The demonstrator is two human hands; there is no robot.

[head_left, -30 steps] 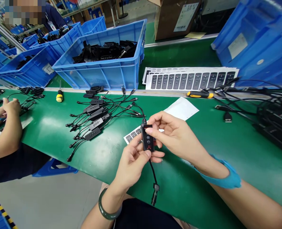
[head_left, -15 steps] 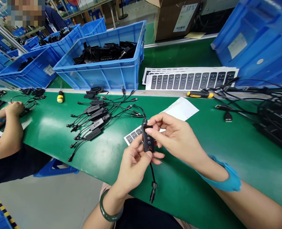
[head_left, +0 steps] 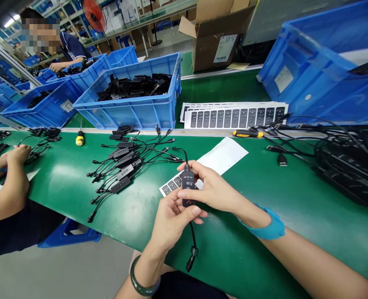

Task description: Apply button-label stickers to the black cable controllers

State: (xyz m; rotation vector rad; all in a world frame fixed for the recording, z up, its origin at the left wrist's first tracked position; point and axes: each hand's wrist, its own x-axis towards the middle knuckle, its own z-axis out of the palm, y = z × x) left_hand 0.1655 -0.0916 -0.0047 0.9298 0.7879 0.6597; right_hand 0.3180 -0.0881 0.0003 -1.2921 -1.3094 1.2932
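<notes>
Between my hands is a small black inline cable controller with printed buttons on its face. Its cable leaves at the top, and a round connector hangs from the lower end. My left hand grips the controller's bottom and left side. My right hand holds it from the right, the thumb lying across its face and the fingers behind the upper part. Just behind, partly hidden, a sheet of labels lies on the green table. Left of my hands lies a group of similar controllers with cables.
A blue bin full of black parts stands at the back. Stacked label sheets, an orange-black screwdriver and a cable pile lie to the right. A yellow screwdriver stands at left, near a co-worker's hands.
My right thumb has moved down from the controller's top to the middle of its face. The view has tilted up, showing more of a person at the back.
</notes>
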